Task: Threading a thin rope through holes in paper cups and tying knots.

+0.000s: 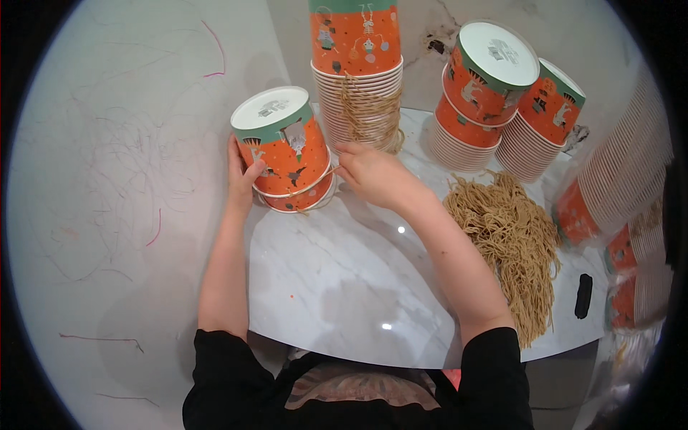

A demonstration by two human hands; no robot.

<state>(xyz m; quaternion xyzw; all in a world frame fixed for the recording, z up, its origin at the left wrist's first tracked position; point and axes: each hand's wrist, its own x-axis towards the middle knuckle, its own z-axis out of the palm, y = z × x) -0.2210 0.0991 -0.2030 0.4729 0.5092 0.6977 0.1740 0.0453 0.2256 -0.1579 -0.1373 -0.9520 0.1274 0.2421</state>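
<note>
My left hand [244, 174] grips the left side of an upside-down orange paper bucket [297, 154] with a green band and white base. That bucket sits over another orange bucket [312, 196], whose rim shows just beneath. My right hand [373, 172] is closed in a pinch at the right of the rim, on a tan string [313, 183] that runs across the bucket there. Loose string ends hang near the lower rim. Right behind stands a tall stack of nested buckets [356, 39] with tan strings [369, 107] draped down its rims.
A heap of tan strings [512, 251] lies right of my right forearm. Two shorter bucket stacks [480, 93] [548, 107] stand at the back right. Plastic-wrapped buckets [609, 172] line the right side. A black strip [584, 296] lies on the marble-patterned table [344, 287]; a scribbled wall [129, 215] borders the left.
</note>
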